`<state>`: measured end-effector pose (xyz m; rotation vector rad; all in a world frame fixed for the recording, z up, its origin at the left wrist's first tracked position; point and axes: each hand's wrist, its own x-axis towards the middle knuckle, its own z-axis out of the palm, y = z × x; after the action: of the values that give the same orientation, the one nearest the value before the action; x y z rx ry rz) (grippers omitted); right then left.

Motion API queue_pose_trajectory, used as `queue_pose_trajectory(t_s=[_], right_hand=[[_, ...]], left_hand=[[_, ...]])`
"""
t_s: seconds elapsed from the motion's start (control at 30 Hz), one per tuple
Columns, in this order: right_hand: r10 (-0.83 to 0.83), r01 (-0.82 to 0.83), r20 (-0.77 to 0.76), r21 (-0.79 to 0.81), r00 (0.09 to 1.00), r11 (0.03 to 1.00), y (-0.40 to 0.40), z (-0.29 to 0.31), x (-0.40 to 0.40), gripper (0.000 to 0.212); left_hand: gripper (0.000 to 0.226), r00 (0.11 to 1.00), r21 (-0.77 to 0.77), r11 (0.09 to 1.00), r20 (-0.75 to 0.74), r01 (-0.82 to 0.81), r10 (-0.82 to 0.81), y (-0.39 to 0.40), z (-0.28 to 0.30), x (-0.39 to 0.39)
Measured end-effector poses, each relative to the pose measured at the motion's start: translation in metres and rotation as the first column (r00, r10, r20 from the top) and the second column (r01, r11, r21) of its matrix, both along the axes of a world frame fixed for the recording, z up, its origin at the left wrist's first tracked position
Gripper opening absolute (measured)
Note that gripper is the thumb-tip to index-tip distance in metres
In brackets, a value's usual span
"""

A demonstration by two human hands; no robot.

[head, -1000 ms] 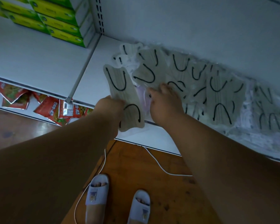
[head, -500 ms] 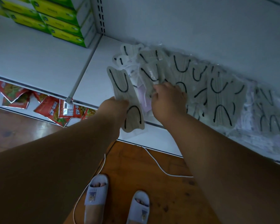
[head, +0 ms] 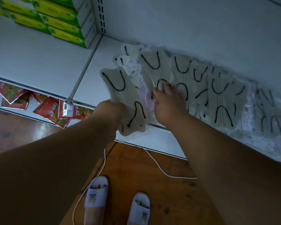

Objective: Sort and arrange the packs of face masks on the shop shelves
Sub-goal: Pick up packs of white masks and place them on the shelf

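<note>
White shelf (head: pixel 94 65); left hand (head: pixel 111 109) gripping mask pack (head: pixel 123 98).

The white shelf (head: pixel 39 59) lies bare across its left bay, from the stacked green boxes (head: pixel 58 18) at the back out to the front edge — open room for a hand. A thin divider rail (head: pixel 83 69) separates it from the right bay, where overlapping mask packs (head: pixel 224 95) cover the surface along the back wall (head: pixel 185 21). Only a bare strip (head: pixel 94 75) remains between rail and packs. Both forearms cross the front edge here. Below, a white cable (head: pixel 157 166) trails over the wooden floor (head: pixel 133 176) beside the slippers (head: pixel 96 195).
</note>
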<state>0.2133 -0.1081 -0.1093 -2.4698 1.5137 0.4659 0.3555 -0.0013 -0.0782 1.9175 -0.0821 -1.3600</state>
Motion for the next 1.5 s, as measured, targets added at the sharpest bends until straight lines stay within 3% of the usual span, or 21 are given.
queue_pose_trajectory(t_s=[0.07, 0.13, 0.2, 0.27, 0.37, 0.43, 0.5, 0.57, 0.63, 0.73, 1.07, 1.17, 1.3, 1.37, 1.5], right_hand=[[-0.002, 0.006, 0.061, -0.071, 0.998, 0.997, 0.002, -0.002, -0.002, 0.048], [-0.074, 0.101, 0.277, -0.084, 0.958, 0.991, 0.009, 0.0, -0.003, 0.04], [-0.166, 0.183, 0.547, 0.025, 0.82, 0.983, 0.025, 0.008, -0.002, 0.036], [-0.18, 0.11, 0.65, 0.148, 0.738, 0.983, 0.046, 0.015, 0.001, 0.033], [-0.098, -0.046, 0.69, 0.186, 0.717, 0.981, 0.068, 0.019, 0.002, 0.03], [-0.078, 0.003, 0.67, 0.113, 0.739, 0.994, 0.061, 0.017, 0.002, 0.036], [-0.057, 0.057, 0.465, 0.014, 0.884, 0.998, 0.045, 0.014, 0.001, 0.052], [-0.045, 0.038, 0.164, 0.046, 0.985, 0.998, 0.028, 0.009, -0.003, 0.065], [0.021, -0.021, 0.008, 0.069, 1.0, 0.997, 0.017, 0.004, -0.005, 0.069], [0.076, -0.076, -0.042, 0.01, 0.996, 0.997, 0.013, 0.0, -0.005, 0.071], [0.02, -0.02, 0.048, 0.001, 0.999, 1.0, 0.026, -0.003, -0.012, 0.068], [-0.021, 0.029, 0.242, -0.031, 0.97, 0.999, 0.028, 0.003, -0.01, 0.055], [-0.111, 0.092, 0.67, 0.064, 0.734, 0.994, 0.052, 0.015, -0.006, 0.038], [-0.037, -0.017, 0.702, 0.071, 0.711, 0.997, 0.069, 0.018, -0.006, 0.036], [0.044, -0.088, 0.677, 0.031, 0.735, 0.996, 0.066, 0.015, -0.019, 0.037]], left_hand=[[0.009, 1.0, 0.007, 1.0, -0.005, 0.002, -0.002, -0.002, 0.002, -0.001], [0.008, 1.0, -0.003, 1.0, -0.02, -0.014, 0.014, -0.004, 0.004, -0.003], [0.016, 0.997, -0.053, 0.997, -0.068, -0.053, 0.049, -0.006, 0.007, -0.006], [0.029, 0.994, -0.089, 0.995, -0.103, -0.041, 0.032, -0.008, 0.008, -0.008], [0.024, 0.998, -0.055, 0.998, -0.056, -0.03, 0.027, -0.015, 0.007, -0.012], [0.019, 0.999, 0.005, 1.0, 0.041, -0.005, 0.004, -0.016, 0.003, -0.01], [0.024, 0.997, 0.026, 1.0, 0.078, 0.003, -0.005, -0.013, -0.003, -0.007], [0.026, 0.995, 0.025, 0.999, 0.096, 0.026, -0.029, -0.009, -0.006, -0.004], [0.023, 0.993, 0.021, 0.999, 0.108, 0.039, -0.041, -0.007, -0.006, -0.004], [0.015, 0.996, 0.008, 1.0, 0.087, 0.02, -0.021, -0.007, -0.007, -0.005], [0.009, 0.997, -0.015, 0.999, 0.065, 0.043, -0.042, -0.002, -0.005, -0.007], [0.01, 0.996, 0.002, 0.999, 0.08, 0.041, -0.041, -0.003, -0.003, -0.008], [0.024, 1.0, -0.05, 0.999, -0.01, 0.007, -0.007, -0.004, 0.004, -0.014], [0.045, 0.995, -0.088, 0.995, -0.099, -0.038, 0.03, -0.008, 0.005, -0.018], [0.054, 0.982, -0.138, 0.987, -0.184, -0.077, 0.051, -0.011, 0.007, -0.022]])
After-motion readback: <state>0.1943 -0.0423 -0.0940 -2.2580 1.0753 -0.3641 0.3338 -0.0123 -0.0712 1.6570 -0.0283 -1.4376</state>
